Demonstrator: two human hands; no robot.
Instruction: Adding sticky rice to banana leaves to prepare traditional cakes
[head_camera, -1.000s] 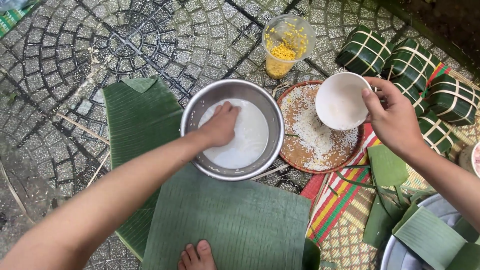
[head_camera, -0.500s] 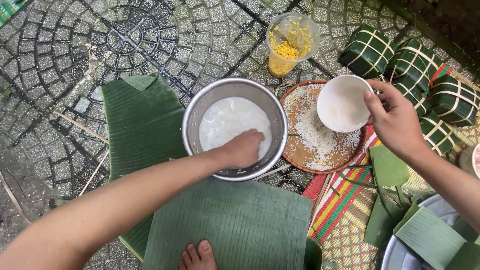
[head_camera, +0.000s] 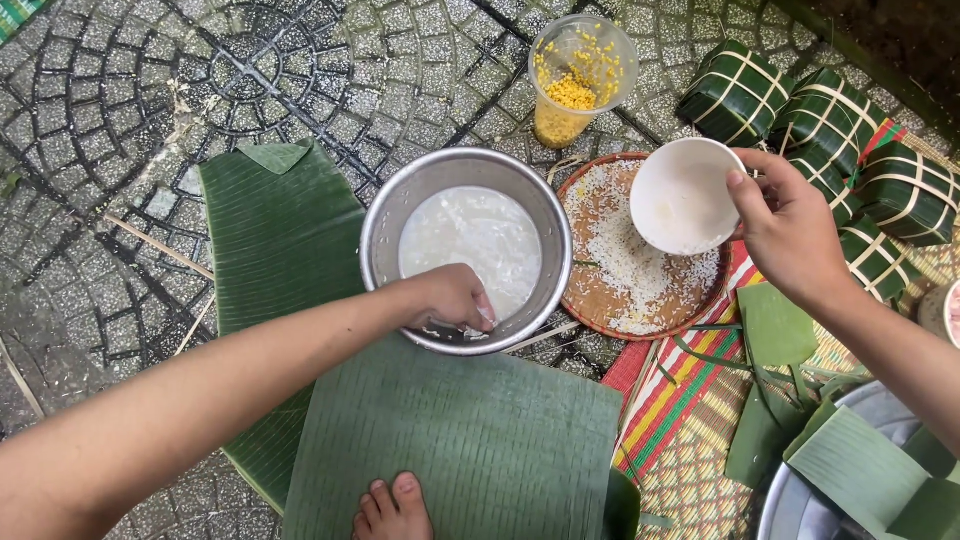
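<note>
Paving stones bear banana leaves (head_camera: 470, 450); left grip (head_camera: 455, 298) curled in rice basin (head_camera: 466, 250), right grip (head_camera: 790, 225) pinching white bowl (head_camera: 685, 195).

Past my woven tray (head_camera: 600, 310), to its upper right, lie the only packages: square leaf-wrapped parcels (head_camera: 830, 140), dark green, tied crosswise with pale strips, crowded touching each other. I see no labels, signs or screens.

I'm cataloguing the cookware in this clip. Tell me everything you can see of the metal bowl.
The metal bowl is round, shiny and steel-looking, with a rolled rim and deep sloping walls. It stands upright on the paving, its near edge by a banana leaf, with a woven tray at its right. It holds wet white rice. The left hand reaches over the near rim into the rice.
</note>
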